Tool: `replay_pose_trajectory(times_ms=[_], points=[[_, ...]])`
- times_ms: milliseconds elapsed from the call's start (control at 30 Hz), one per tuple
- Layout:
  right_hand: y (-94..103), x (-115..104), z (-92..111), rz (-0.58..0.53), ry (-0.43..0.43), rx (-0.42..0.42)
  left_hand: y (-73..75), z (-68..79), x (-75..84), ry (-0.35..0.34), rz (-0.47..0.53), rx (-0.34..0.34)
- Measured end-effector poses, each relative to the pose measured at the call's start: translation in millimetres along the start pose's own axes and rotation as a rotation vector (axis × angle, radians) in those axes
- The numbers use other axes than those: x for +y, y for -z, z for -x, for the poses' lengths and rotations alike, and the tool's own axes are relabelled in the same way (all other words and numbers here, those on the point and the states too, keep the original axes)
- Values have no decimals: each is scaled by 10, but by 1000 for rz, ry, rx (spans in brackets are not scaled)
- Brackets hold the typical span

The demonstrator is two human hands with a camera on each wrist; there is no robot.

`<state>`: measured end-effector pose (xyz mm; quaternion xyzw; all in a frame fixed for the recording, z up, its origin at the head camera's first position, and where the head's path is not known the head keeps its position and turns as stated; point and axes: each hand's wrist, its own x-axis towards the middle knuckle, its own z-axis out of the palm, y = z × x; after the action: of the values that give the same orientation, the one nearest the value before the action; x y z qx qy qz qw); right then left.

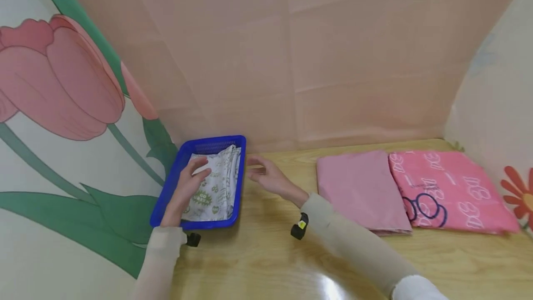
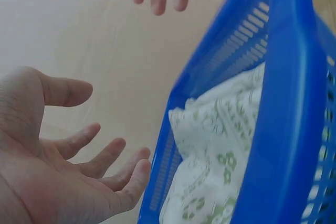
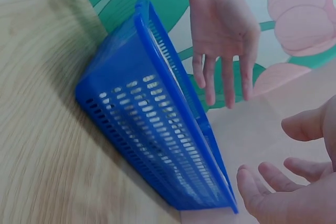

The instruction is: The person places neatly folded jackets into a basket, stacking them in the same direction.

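Note:
A blue plastic basket (image 1: pixel 236 198) with slotted sides stands at the left of the table by the painted wall. Folded white cloth with green print (image 1: pixel 210 193) lies inside it. My left hand (image 1: pixel 189 184) hovers over the basket's left part, fingers loosely bent with nothing between them; the left wrist view shows its palm (image 2: pixel 58 182) apart from the rim. Just off the basket's right rim is my right hand (image 1: pixel 270 177), holding nothing, its fingers slightly curved. In the right wrist view the right fingers (image 3: pixel 275 179) stay clear of the basket wall (image 3: pixel 152 129).
A folded mauve cloth (image 1: pixel 362 189) lies on the wooden table (image 1: pixel 258 253) right of centre. Touching its right edge is a folded pink cloth (image 1: pixel 458 189) with white and navy bow prints. Behind the table hangs a pinkish sheet (image 1: pixel 291 59); a tulip-painted wall (image 1: pixel 62 78) bounds the left.

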<state>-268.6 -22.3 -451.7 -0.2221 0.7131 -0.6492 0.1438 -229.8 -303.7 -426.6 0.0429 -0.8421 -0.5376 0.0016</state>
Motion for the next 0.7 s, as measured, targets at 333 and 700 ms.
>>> replay_pose_trajectory(times_ms=[333, 700], points=[[386, -50, 355, 14, 34, 8, -318, 28, 106, -56, 69, -32], [770, -32, 662, 55, 69, 65, -594, 104, 227, -122, 150, -27]])
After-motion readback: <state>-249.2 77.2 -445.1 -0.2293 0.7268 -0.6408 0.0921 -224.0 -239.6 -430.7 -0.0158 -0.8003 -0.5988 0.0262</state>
